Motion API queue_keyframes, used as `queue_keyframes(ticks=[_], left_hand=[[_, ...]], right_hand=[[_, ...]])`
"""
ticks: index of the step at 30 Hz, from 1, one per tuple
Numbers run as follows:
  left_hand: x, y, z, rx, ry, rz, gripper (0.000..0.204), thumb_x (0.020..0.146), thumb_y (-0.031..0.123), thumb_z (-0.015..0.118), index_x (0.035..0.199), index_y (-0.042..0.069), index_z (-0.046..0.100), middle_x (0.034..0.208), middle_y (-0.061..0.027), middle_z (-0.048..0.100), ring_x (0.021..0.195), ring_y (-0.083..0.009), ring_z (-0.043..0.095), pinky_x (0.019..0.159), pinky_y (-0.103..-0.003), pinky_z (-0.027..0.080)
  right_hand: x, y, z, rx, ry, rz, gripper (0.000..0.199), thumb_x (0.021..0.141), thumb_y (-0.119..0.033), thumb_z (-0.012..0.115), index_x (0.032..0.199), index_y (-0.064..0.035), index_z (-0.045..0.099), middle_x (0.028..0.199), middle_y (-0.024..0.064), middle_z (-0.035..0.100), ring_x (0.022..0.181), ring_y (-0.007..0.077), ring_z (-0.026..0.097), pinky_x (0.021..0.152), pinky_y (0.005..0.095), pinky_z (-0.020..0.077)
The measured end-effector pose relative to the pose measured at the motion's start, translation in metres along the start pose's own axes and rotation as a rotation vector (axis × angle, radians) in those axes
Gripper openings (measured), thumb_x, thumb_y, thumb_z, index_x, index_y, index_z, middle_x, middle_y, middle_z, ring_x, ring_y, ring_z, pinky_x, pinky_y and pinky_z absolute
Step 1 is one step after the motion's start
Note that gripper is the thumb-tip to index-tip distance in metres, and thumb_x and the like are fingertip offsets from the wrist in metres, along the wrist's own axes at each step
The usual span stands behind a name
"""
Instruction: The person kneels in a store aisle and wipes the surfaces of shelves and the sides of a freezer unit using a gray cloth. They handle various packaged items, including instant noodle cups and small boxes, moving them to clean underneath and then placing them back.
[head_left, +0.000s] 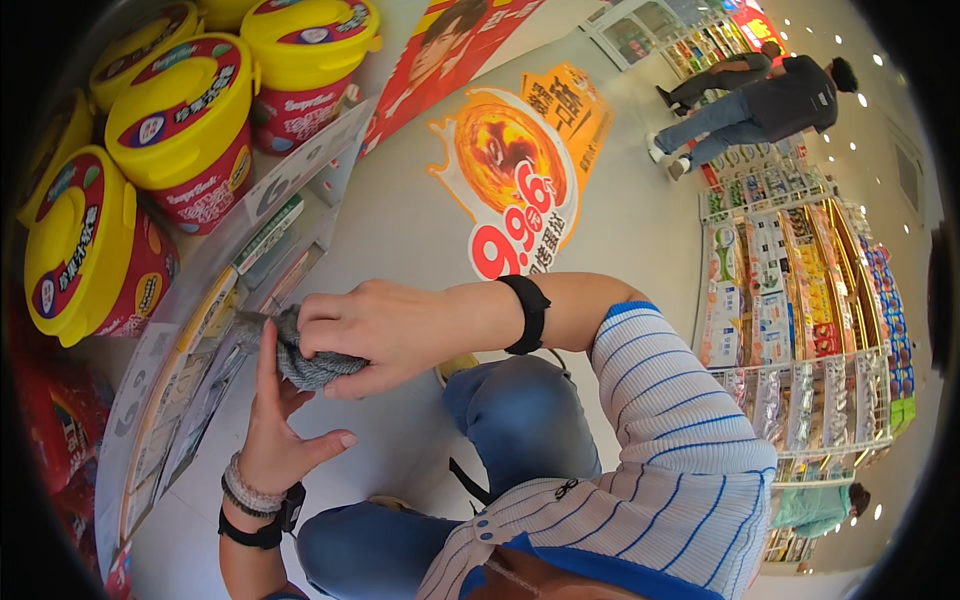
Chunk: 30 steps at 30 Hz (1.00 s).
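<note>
My right hand (375, 330) is closed around a bunched grey cloth (310, 362), pressed close to the edge of the display shelf (190, 345). A black band circles that wrist. Just below, my left hand (280, 425) is open, its index finger stretched upward along the cloth and its thumb held apart. Whether that index finger touches the cloth or the shelf edge, I cannot tell. Beaded bracelets and a dark band sit on the left wrist. Price strips and a clear panel run along the shelf front beside both hands.
Several red tubs with yellow lids (180, 125) stand on the shelf at left, above red packages (65, 430). A large printed sticker (515, 165) lies on the grey floor. Racks of packaged goods (780, 290) line the right. Two people (770, 100) are at the far right.
</note>
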<state>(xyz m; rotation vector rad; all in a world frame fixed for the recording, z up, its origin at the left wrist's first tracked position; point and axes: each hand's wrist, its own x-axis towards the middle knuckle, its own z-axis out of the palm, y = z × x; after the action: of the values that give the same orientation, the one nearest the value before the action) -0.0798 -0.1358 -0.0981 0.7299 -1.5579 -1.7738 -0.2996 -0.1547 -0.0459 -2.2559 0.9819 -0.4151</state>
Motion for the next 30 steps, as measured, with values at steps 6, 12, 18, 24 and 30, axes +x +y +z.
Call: queue_keyframes(ticks=[6, 12, 18, 24, 30], left_hand=[[0.014, -0.044, -0.001, -0.244, 0.196, -0.101, 0.06, 0.076, -0.009, 0.065, 0.13, -0.001, 0.042, 0.118, -0.0076, 0.056, 0.105, -0.0157, 0.058, 0.089, -0.031, 0.05], [-0.01, -0.076, 0.002, -0.12, 0.309, -0.13, 0.048, 0.073, -0.004, 0.065, 0.118, -0.002, 0.051, 0.098, -0.0062, 0.065, 0.09, -0.013, 0.062, 0.081, -0.028, 0.051], [-0.004, -0.071, 0.023, 0.188, 0.176, 0.089, 0.048, 0.068, 0.006, 0.069, 0.113, 0.001, 0.052, 0.084, -0.0119, 0.066, 0.073, -0.0214, 0.065, 0.069, -0.029, 0.05], [-0.009, -0.074, 0.026, 0.054, 0.195, 0.041, 0.047, 0.073, 0.0, 0.064, 0.117, 0.002, 0.048, 0.094, -0.0056, 0.064, 0.087, -0.0125, 0.062, 0.076, -0.028, 0.049], [-0.02, -0.076, 0.025, -0.269, 0.261, -0.084, 0.046, 0.079, -0.006, 0.056, 0.122, 0.001, 0.044, 0.106, -0.0037, 0.058, 0.095, -0.0101, 0.057, 0.084, -0.029, 0.047]], right_hand=[[0.025, 0.037, 0.023, -0.037, 0.175, -0.318, 0.042, 0.078, -0.037, 0.072, 0.102, -0.0061, 0.056, 0.102, 0.0111, 0.056, 0.075, 0.0287, 0.059, 0.063, 0.0365, 0.05], [0.02, 0.08, 0.013, 0.155, 0.812, -0.326, 0.038, 0.09, -0.032, 0.063, 0.112, -0.0028, 0.053, 0.11, 0.0113, 0.055, 0.094, 0.0174, 0.054, 0.083, 0.033, 0.045], [0.035, 0.082, 0.009, 0.557, 0.797, -0.132, 0.04, 0.085, -0.018, 0.071, 0.114, -0.0016, 0.049, 0.12, 0.0084, 0.05, 0.112, 0.0169, 0.049, 0.099, 0.0325, 0.0379], [0.055, 0.107, 0.008, 0.74, 0.52, -0.155, 0.06, 0.081, -0.016, 0.074, 0.129, -0.0021, 0.042, 0.125, 0.0105, 0.05, 0.115, 0.0187, 0.05, 0.099, 0.0322, 0.0397], [0.063, 0.124, -0.001, 0.723, 0.346, -0.12, 0.067, 0.077, -0.015, 0.078, 0.131, -0.0011, 0.04, 0.117, 0.0094, 0.058, 0.109, 0.0179, 0.055, 0.093, 0.0315, 0.0453]])
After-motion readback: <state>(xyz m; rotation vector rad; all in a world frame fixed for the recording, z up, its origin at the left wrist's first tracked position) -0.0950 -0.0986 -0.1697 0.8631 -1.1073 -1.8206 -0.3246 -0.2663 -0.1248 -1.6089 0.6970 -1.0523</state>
